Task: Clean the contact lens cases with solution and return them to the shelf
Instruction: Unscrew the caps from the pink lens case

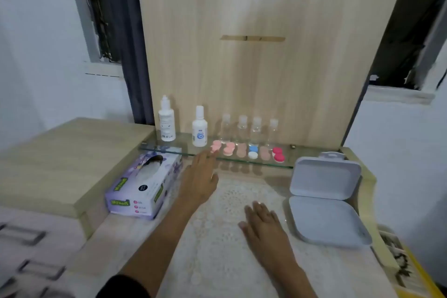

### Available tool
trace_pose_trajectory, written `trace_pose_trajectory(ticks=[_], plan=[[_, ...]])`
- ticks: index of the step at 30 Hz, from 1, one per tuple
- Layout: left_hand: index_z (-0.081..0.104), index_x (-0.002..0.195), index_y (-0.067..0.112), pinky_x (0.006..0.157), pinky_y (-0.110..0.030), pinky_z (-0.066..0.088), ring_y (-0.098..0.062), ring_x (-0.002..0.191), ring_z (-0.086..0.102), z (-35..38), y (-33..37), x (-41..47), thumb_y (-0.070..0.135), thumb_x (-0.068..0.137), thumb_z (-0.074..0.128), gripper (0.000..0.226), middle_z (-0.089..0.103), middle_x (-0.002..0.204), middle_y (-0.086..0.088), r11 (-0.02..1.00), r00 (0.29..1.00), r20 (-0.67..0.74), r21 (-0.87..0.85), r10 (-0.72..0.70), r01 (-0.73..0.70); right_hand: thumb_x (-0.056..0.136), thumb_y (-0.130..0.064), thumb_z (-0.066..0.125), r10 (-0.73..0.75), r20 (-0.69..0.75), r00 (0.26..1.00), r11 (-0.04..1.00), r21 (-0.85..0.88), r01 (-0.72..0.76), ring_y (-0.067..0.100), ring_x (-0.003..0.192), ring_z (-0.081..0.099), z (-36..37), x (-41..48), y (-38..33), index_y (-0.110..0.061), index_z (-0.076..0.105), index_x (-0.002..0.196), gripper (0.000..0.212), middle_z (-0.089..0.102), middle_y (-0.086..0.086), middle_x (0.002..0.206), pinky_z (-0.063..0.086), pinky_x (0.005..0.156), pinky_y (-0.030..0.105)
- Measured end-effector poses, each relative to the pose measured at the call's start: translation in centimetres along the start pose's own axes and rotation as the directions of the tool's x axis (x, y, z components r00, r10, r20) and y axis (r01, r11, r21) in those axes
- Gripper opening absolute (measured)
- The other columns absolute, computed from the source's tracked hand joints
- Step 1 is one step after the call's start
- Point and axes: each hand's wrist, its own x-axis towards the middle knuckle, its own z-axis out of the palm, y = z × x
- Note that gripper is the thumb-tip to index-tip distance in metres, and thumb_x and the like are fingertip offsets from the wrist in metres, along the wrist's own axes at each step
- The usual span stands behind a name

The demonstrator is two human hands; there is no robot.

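Reaching for the first lens case.

My left hand's point(198, 181) fingers point(208, 155) are straight, slightly apart and empty. Their tips are at the pale pink case point(215, 146) on the glass shelf point(287, 156); I can't tell if they touch it. The solution bottle point(199, 129) stands just beyond. My right hand point(263, 227) lies flat. Next, I'd say, pinch the case and lift.
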Motion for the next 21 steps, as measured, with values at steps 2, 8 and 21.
trace_pose_trajectory(ticks=[2, 8, 21], plan=[[0.021, 0.150, 0.017, 0.104, -0.044, 0.039, -0.025, 0.138, 0.027, 0.0, -0.2, 0.9, 0.019, 0.090, 0.054, 0.068, 0.026, 0.154, -0.007, 0.998, 0.999, 0.023, 0.059, 0.025, -0.026, 0.100, -0.050, 0.025, -0.015, -0.025, 1.000, 1.000, -0.011, 0.015, 0.012, 0.147, 0.003, 0.1, 0.2, 0.2, -0.027, 0.024, 0.150, 0.055, 0.010, -0.001, 0.160, -0.002, 0.116, 0.029], [0.021, 0.149, 0.014, 0.105, -0.043, 0.036, -0.029, 0.135, 0.030, -0.3, -0.8, 2.7, 0.024, 0.094, 0.049, 0.063, 0.028, 0.153, -0.009, 0.983, 0.992, 0.124, 0.178, 0.030, -0.052, 0.100, -0.049, 0.025, -0.040, -0.048, 0.998, 0.999, -0.023, 0.039, 0.012, 0.147, 0.004, 0.2, 0.0, 0.4, -0.026, 0.024, 0.150, 0.056, 0.011, -0.001, 0.160, -0.003, 0.116, 0.028], [0.056, 0.112, 0.011, 0.071, -0.035, 0.042, -0.027, 0.104, 0.048, -0.8, -0.2, 3.8, 0.014, 0.090, 0.061, 0.023, 0.056, 0.111, -0.010, 0.989, 0.986, -0.089, 0.033, -0.142, 0.145, 0.100, -0.050, 0.024, -0.052, -0.076, 0.996, 0.999, -0.019, 0.050, 0.011, 0.147, 0.003, 0.5, -0.1, 0.5, -0.026, 0.023, 0.150, 0.055, 0.011, -0.002, 0.160, -0.006, 0.114, 0.026]])
